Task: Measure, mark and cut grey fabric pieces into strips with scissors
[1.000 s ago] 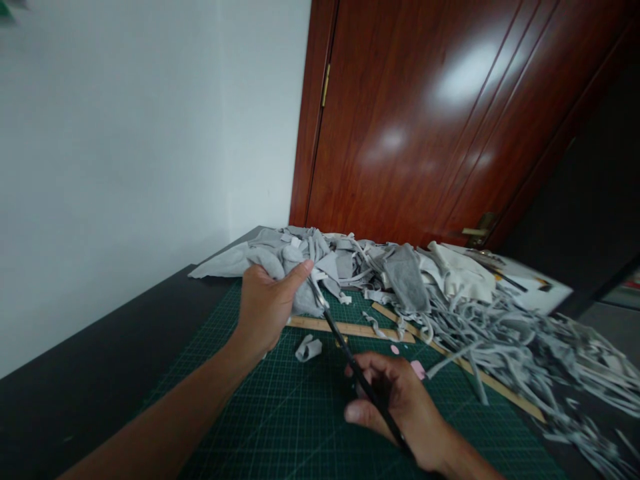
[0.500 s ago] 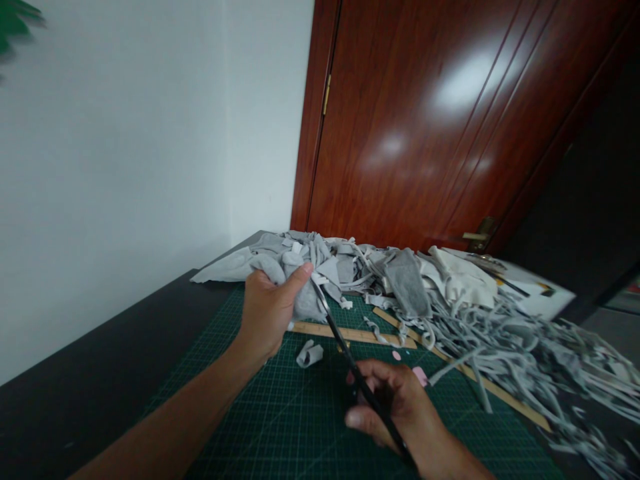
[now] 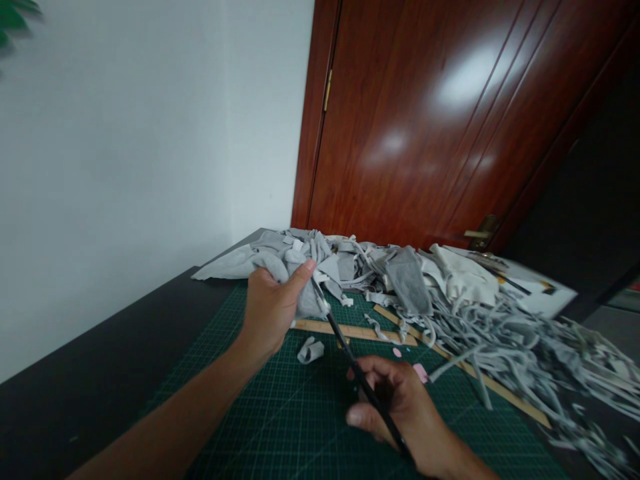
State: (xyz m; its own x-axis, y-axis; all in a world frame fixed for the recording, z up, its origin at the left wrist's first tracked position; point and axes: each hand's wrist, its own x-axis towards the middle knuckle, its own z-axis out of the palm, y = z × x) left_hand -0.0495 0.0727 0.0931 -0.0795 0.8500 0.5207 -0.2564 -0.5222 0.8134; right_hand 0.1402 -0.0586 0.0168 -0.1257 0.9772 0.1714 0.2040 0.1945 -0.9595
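A piece of grey fabric (image 3: 309, 301) is pinched in my left hand (image 3: 273, 303), thumb on top, above the green cutting mat (image 3: 270, 420). My right hand (image 3: 395, 403) is closed around a long, dark, thin tool (image 3: 353, 363) that looks like scissors seen edge-on. Its tip meets the grey fabric just right of my left thumb. A small curled grey scrap (image 3: 311, 350) lies on the mat between my hands.
Two wooden rulers (image 3: 355, 332) lie on the mat. Behind them are heaped grey fabric pieces (image 3: 407, 280), with a tangle of grey strips (image 3: 520, 347) at the right. Pink scraps (image 3: 421, 373) lie near my right hand. A wooden door (image 3: 400, 133) stands behind.
The metal part of the tool beside the fabric shows less than before. Both hands keep nearly the same place and grip.
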